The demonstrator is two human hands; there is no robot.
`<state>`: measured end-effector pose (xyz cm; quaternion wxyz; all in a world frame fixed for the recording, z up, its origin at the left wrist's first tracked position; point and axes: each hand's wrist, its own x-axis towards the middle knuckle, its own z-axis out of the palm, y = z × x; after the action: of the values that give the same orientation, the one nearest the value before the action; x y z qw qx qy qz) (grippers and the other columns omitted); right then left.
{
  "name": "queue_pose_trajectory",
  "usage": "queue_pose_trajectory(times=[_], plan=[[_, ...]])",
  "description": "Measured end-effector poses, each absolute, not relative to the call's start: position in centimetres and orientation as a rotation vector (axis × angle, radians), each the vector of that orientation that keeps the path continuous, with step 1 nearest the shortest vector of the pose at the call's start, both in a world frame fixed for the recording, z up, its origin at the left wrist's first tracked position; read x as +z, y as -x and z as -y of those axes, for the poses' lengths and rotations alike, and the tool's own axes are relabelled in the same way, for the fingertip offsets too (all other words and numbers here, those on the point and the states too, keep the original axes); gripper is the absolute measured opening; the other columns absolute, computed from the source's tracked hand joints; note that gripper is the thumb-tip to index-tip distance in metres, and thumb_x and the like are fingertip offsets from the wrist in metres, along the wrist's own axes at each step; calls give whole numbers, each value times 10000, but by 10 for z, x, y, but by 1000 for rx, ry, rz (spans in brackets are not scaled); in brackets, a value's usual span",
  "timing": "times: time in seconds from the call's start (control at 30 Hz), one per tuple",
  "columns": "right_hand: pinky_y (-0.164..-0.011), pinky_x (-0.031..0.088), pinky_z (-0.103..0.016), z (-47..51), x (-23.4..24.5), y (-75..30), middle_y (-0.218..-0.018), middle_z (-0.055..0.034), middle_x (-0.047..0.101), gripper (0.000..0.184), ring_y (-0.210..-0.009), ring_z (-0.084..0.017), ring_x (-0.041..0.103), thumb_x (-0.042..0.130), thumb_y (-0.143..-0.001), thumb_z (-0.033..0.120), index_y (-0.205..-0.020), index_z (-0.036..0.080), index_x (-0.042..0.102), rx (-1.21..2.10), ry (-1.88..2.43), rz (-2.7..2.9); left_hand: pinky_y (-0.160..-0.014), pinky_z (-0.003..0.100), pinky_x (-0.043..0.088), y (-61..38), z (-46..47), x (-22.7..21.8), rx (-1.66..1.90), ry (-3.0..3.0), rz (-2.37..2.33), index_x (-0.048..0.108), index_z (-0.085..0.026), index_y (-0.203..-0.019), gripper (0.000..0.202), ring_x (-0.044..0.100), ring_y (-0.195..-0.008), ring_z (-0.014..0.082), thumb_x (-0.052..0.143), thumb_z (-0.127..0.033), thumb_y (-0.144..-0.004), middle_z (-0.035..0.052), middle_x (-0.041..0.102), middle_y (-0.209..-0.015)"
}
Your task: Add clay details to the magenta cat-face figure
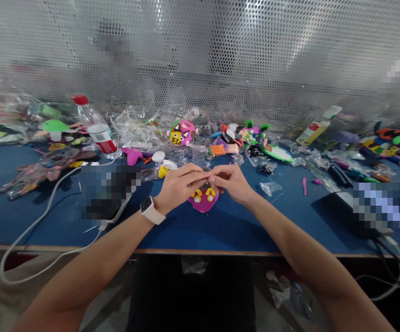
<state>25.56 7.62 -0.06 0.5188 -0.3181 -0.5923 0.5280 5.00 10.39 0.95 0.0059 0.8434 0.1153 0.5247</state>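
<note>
Shiny metal wall (220, 50) with lots of little holes stands behind a long blue table (241, 233). One clear bottle (92, 115) with one red cap (80, 99) is on the left side. Its label (106, 142) is red and white, but the writing is too fuzzy to read. One yellow bottle (310, 133) leans near the wall on the right, and its red and white label is fuzzy too.

One purple face (204, 206) lies on the table in the middle, just under the two hands. It has two yellow shapes and two white eyes, one eye by each yellow shape. Its top is partly hidden by the fingers.

The left hand (176, 188) and the right hand (234, 183) meet above it. Their fingertips are close together, touching or almost touching. I cannot tell if they pinch something tiny. One watch (146, 204) with a pale strap is on the left wrist.

Farther back sit one pink and yellow face (183, 133) and one face with two green ears (253, 133). Two small purple-pink bits (304, 186) lie on the right, just beside each other.
</note>
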Motion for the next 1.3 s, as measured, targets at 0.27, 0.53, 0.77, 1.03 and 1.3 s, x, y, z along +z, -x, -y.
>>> queue_pose_trajectory(times=[0.27,0.53,0.77,1.03,1.3], plan=[[-390,398,-198,-75,1,-256,-680,16,712,305,-456,-86,608,877,-814,485,-840,195,784,1283,759,1404,-758,233,623,-50,-104,9,1690,-2621,-354,780,-197,-1109,149,741,-853,121,726,-186,-971,54,777,-974],[-399,405,-203,-73,2,-255,-612,25,686,349,-448,-94,604,850,-842,521,-789,195,738,1287,745,1413,-771,249,616,-50,-103,10,1705,-2551,-373,795,-221,-1116,163,737,-850,129,737,-203,-964,52,780,-976],[-400,390,-200,-74,-2,-256,-546,28,670,385,-425,-93,572,813,-867,568,-788,203,720,1315,755,1430,-775,244,614,-50,-103,8,1704,-2559,-348,784,-195,-1105,159,735,-859,127,739,-166,-956,60,776,-985],[-409,389,-192,-76,-6,-256,-537,35,677,399,-409,-88,563,813,-864,581,-810,206,689,1369,731,1431,-763,241,621,-51,-100,9,1710,-2551,-341,786,-225,-1116,162,742,-850,124,740,-197,-963,41,778,-977],[-392,389,-184,-75,-4,-255,-549,35,680,356,-399,-82,568,825,-874,525,-813,200,695,1351,671,1417,-744,231,612,-51,-100,10,1719,-2569,-354,789,-226,-1109,149,736,-835,120,735,-219,-970,37,775,-965]])
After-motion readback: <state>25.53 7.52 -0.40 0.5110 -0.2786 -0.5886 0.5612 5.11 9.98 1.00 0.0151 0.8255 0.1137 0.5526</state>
